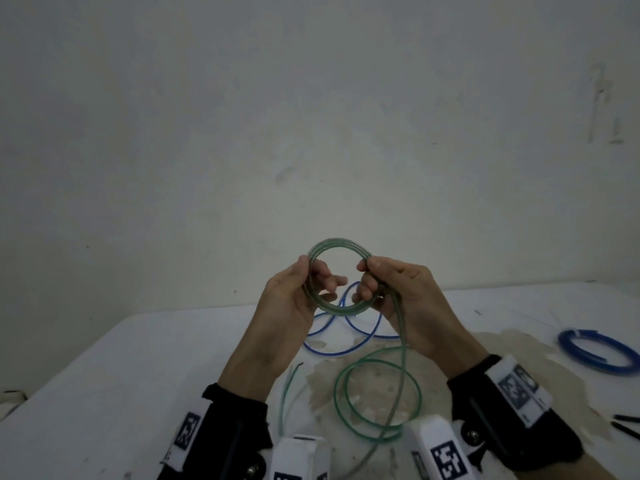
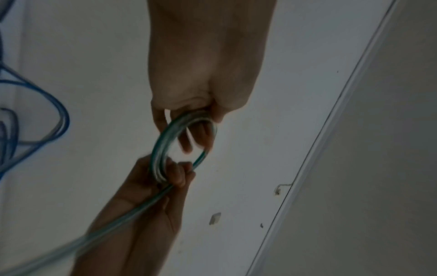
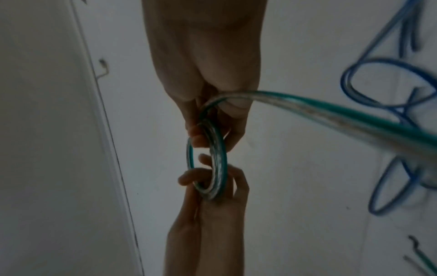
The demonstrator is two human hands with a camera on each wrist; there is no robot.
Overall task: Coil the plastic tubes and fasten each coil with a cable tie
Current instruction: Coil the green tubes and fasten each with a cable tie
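Note:
A green-tinted plastic tube is wound into a small coil (image 1: 337, 244) held up above the table. My left hand (image 1: 298, 292) grips the coil's left side, thumb on top and fingers through the ring. My right hand (image 1: 384, 289) grips the right side (image 3: 218, 142), where the loose tube (image 1: 401, 344) runs down from it to a slack loop (image 1: 377, 393) on the table. The wrist views show both hands on the coil (image 2: 163, 147). A loose blue tube (image 1: 346, 337) lies on the table behind the hands.
A blue tube wound into a coil (image 1: 597, 353) lies at the right on the white table (image 1: 104, 375). Black cable ties (image 1: 627, 424) lie near the right edge. A stained patch (image 1: 502, 351) marks the tabletop. A pale wall stands behind.

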